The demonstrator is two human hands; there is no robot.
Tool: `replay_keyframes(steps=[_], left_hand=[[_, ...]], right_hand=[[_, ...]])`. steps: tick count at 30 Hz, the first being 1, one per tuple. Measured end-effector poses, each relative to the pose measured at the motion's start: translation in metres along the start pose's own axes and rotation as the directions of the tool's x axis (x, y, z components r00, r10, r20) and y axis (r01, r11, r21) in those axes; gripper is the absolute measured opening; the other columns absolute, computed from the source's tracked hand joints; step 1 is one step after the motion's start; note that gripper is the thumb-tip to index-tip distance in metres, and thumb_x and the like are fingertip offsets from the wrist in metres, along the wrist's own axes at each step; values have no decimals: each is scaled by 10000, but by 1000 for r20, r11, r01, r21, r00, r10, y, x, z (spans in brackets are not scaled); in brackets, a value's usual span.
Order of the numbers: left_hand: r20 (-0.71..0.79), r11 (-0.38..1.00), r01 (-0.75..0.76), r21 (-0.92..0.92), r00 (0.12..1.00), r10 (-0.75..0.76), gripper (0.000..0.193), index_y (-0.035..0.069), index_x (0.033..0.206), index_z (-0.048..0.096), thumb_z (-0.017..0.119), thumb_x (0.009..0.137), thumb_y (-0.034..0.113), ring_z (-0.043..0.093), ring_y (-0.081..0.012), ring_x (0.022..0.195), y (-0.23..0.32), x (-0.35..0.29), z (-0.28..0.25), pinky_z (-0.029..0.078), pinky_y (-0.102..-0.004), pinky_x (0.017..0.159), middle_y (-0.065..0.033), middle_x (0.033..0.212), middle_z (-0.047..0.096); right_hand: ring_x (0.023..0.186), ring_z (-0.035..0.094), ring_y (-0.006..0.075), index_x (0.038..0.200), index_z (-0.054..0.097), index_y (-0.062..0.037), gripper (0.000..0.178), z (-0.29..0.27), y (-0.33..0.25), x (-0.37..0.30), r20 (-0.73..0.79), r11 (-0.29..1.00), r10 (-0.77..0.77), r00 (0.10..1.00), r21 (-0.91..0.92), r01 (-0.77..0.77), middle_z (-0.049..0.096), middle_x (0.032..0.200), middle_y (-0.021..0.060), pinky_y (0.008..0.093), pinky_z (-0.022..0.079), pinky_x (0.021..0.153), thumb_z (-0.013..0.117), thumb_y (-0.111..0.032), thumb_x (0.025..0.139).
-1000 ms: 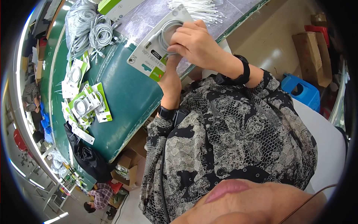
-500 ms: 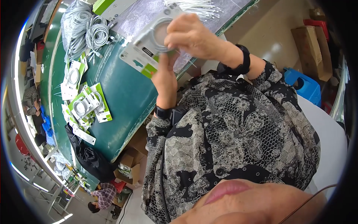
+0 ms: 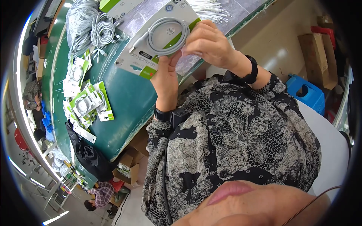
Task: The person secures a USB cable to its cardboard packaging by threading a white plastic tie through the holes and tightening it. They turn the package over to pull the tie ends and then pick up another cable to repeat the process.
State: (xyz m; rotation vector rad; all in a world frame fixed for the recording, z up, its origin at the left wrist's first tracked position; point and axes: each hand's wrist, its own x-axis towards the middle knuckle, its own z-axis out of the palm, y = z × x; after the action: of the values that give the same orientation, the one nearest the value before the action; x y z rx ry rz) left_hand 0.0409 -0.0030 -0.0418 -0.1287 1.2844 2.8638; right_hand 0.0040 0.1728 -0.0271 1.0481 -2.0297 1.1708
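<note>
A white and green backing card (image 3: 132, 60) with a coiled grey USB cable (image 3: 150, 35) on its front is held up over the table. My left hand (image 3: 166, 77) grips its lower edge, with thumb and fingers partly hidden by the card. Beside the coil's right side, my right hand (image 3: 209, 42) is closed in a pinch at the card's edge. What lies between its fingertips is too small or hidden to make out. Several finished-looking cable cards (image 3: 88, 101) lie in a loose pile on the green table (image 3: 124, 90) to the left.
Bundled grey cables (image 3: 102, 32) lie at the far left in clear plastic. A bunch of thin white cable ties (image 3: 209, 10) rests behind the card. Black cloth (image 3: 90, 158) hangs by the table edge; a cardboard box (image 3: 128, 169) sits below. A blue stool (image 3: 307, 94) stands right.
The card has tilted so that its face and the cable coil show more plainly. My right hand has shifted right and down, from over the coil to its right side.
</note>
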Motion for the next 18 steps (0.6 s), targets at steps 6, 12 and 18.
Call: replay_keyframes(steps=[6,12,18], left_hand=[[298,671,-508,541,861,411,275,-20,1123,577,603,850,-5,639,-288,985,22,8,-1,539,-361,856,-197,1096,614],[663,292,-790,539,611,432,283,-18,1018,645,709,744,7,646,-303,975,49,6,20,543,-360,843,-233,1039,621],[737,306,-871,385,489,466,333,-27,1020,648,743,709,44,639,-360,991,53,11,31,542,-394,845,-227,1025,628]], right_hand=[[888,597,212,882,671,-77,153,-1,-10,0,77,972,-168,983,-152,178,637,958,37,347,426,864,642,-99,733],[952,595,186,855,655,-103,120,6,-15,-6,-38,957,-143,989,-260,128,647,983,-3,349,413,879,611,-118,744],[988,599,210,882,671,-82,154,9,-19,-15,-25,998,34,999,-60,-35,648,1027,20,392,408,924,629,-103,736]])
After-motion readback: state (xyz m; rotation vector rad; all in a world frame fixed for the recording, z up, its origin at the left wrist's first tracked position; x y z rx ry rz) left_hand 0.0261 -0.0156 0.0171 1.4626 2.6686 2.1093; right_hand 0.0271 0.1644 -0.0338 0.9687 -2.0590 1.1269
